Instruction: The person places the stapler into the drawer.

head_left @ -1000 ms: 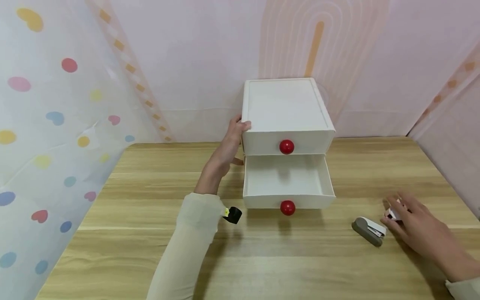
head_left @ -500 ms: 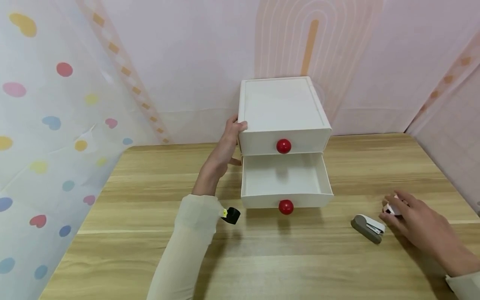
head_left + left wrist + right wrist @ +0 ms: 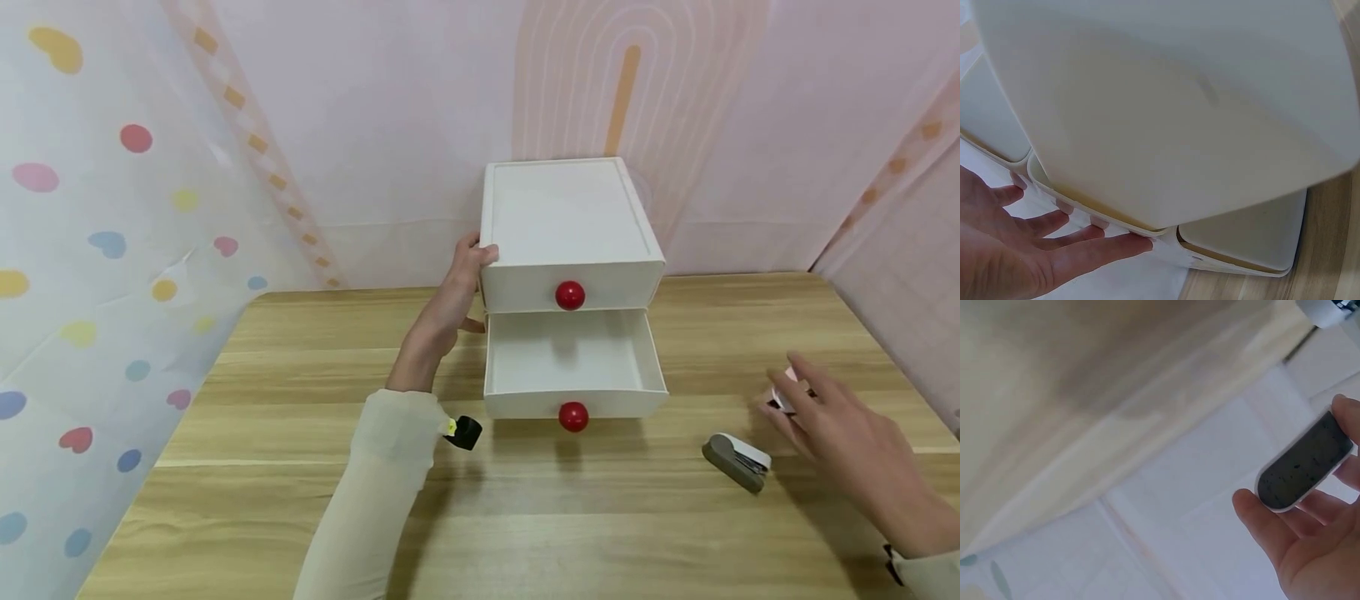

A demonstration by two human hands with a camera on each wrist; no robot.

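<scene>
Right hand [image 3: 840, 421] is up off the wooden table [image 3: 300, 517] now, pinching a small flat eraser [image 3: 1305, 464] between thumb and fingertips, a narrow grip on its two ends. In the head view the eraser [image 3: 783, 398] only peeks out past the fingers, to the right of the white drawer unit [image 3: 570, 225] and apart from it. The wrist view shows it better: a rounded oblong, white rim, dark speckled face. It looks light and stiff, probably a little rubbery, so not slippery; nothing fragile about it. Holding it end to end seems sound. Its long axis runs slantwise across the fingers, one end toward the thumb, the other at the fingertip; which way that points relative to the drawer unit I cannot tell.

Left hand [image 3: 457, 287] lies flat against the left side of the drawer unit, fingers straight, thumb on the top edge, steadying it. The lower drawer [image 3: 573, 362] stands pulled out in front. A grey stapler [image 3: 737, 460] lies on the table right of the drawer unit, near the right hand.
</scene>
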